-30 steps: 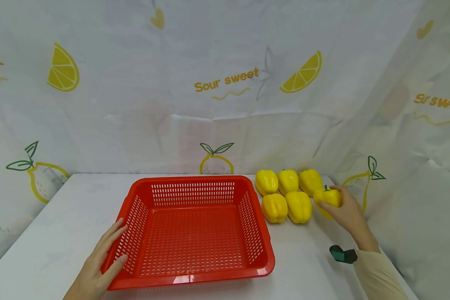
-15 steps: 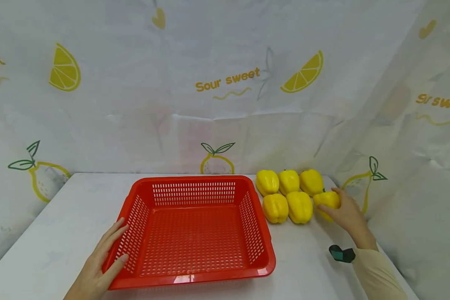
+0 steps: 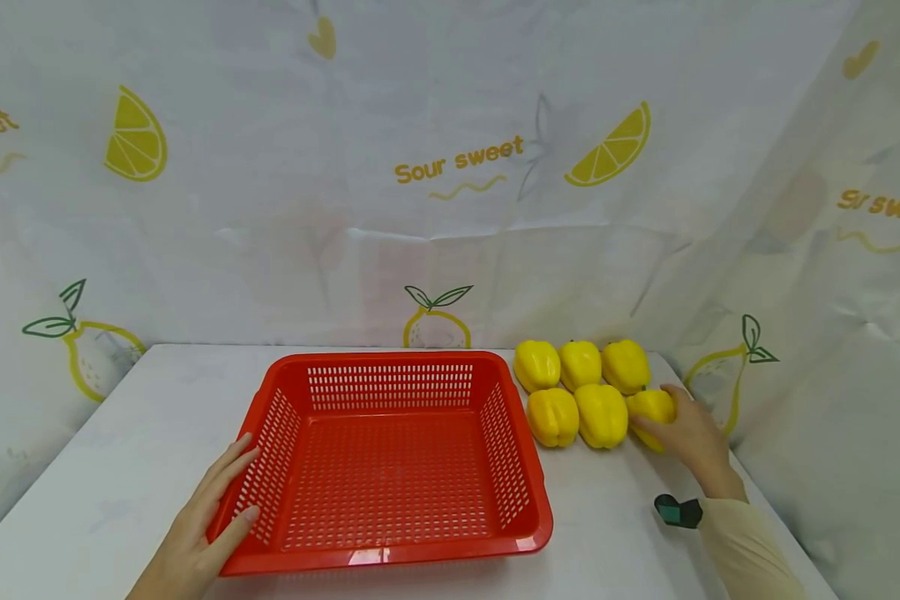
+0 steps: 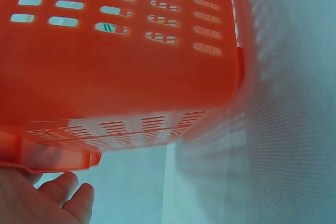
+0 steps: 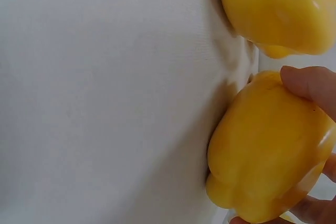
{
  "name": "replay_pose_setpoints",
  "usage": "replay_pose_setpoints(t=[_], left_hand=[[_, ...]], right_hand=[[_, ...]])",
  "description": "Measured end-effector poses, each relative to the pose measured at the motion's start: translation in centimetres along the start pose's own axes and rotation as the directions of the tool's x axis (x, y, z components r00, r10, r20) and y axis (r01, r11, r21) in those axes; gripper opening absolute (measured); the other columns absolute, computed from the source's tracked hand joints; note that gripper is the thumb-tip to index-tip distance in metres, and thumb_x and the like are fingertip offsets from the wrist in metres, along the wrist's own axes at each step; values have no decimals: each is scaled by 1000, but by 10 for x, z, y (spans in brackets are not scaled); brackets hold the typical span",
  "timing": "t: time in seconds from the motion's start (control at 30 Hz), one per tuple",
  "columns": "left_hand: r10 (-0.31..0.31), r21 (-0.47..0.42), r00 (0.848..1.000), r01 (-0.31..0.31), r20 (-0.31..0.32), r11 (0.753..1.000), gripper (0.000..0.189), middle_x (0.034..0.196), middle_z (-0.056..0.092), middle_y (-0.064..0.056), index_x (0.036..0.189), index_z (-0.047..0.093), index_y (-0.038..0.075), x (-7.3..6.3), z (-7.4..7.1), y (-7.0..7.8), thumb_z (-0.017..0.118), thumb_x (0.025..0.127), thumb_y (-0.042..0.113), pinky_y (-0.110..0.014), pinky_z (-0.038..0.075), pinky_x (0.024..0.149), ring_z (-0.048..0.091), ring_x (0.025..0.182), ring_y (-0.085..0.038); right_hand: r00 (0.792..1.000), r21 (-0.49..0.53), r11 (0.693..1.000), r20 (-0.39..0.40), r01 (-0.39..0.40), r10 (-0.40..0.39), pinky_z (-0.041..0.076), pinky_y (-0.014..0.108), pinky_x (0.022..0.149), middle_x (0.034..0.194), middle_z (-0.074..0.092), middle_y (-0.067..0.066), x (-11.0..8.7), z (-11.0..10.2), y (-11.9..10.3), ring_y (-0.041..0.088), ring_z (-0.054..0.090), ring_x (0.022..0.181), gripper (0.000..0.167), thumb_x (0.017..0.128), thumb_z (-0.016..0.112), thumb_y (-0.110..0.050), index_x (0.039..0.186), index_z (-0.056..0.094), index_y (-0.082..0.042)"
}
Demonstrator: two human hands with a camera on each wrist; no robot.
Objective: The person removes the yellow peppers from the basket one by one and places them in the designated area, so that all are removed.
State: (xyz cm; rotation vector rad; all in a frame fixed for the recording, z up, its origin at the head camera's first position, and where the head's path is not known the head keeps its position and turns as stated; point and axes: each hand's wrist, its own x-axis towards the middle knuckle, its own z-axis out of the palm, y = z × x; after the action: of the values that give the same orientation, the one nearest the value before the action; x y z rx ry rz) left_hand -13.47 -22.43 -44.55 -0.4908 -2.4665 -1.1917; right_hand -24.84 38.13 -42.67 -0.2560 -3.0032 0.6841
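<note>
My left hand (image 3: 191, 525) holds the left rim of a red plastic basket (image 3: 384, 553). Its thumb and two fingers lie over the rim in the head view, while curled fingertips (image 4: 80, 201) show below the rim in the left wrist view. On the right, my right hand (image 3: 693, 437) grips a yellow bell pepper (image 3: 651, 406), thumb on one side and fingers round the other. That pepper (image 5: 270, 150) appears to rest on the table, close beside another yellow bell pepper (image 5: 281, 9). Part of it is hidden by the hand.
Several more yellow bell peppers (image 3: 602, 415) stand in two rows right of the basket. The white table (image 3: 600, 517) ends at a printed cloth backdrop (image 3: 450, 250) behind and at the right. A dark device (image 3: 677, 511) sits at my right wrist.
My right hand has moved down and slightly left with the bell pepper, bringing it from above the table into the near row. The left hand and basket look still.
</note>
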Motion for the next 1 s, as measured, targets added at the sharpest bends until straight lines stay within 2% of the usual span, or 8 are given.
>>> replay_pose_setpoints(t=[0.13,0.27,0.47,0.7,0.77,0.83,0.9,1.0], left_hand=[[10,24,1000,-10,-5,1000,62,160,28,11,148,43,11,0,0,-3,65,90,2,3,15,100,18,142,14],[-27,47,1000,27,9,999,62,160,27,13,148,43,13,0,-1,-5,66,91,6,5,15,98,15,140,17],[-99,75,994,96,40,993,63,161,29,-1,150,40,18,1,-3,-1,67,93,14,6,15,93,10,138,22],[-73,60,996,71,44,996,66,160,30,3,150,41,19,1,-6,3,70,91,13,6,13,96,7,143,18],[-84,78,995,79,54,994,66,160,30,3,149,42,20,1,-8,1,71,91,14,6,15,94,6,142,19],[-102,106,993,95,65,990,66,160,30,3,149,42,21,2,-10,-1,71,90,17,0,24,96,6,140,22],[-113,116,991,104,73,988,65,160,29,4,149,43,22,4,-14,-1,71,91,18,-1,27,95,6,140,22],[-116,129,990,106,77,986,66,161,27,10,149,42,25,8,-20,3,72,91,19,-11,37,97,7,140,21]], right_hand=[[1000,-25,1000,21,-9,10,34,71,99,142,35,42,0,-1,0,58,40,123,96,91,60,-59,147,25,12],[999,-48,999,48,-14,16,35,70,101,142,34,43,0,-3,-1,58,40,123,98,91,58,-59,147,23,14],[996,-50,998,78,-32,35,32,71,104,145,29,44,2,-5,1,59,36,127,104,91,56,-61,149,17,15],[995,-54,998,95,-27,32,27,74,104,147,21,47,3,-9,2,63,29,129,110,90,54,-67,150,11,15],[996,-70,997,87,-19,25,28,75,103,146,21,48,3,-12,0,64,28,128,111,89,55,-68,150,12,15],[998,-87,996,62,-2,8,29,76,102,145,22,48,2,-15,-4,65,29,126,110,89,55,-68,150,14,14],[999,-95,995,28,24,-22,30,75,101,144,24,48,2,-18,-8,64,30,126,108,89,57,-67,150,17,13],[997,-92,993,-20,73,-75,31,74,101,145,28,45,2,-21,-17,62,32,126,105,89,59,-64,150,21,12]])
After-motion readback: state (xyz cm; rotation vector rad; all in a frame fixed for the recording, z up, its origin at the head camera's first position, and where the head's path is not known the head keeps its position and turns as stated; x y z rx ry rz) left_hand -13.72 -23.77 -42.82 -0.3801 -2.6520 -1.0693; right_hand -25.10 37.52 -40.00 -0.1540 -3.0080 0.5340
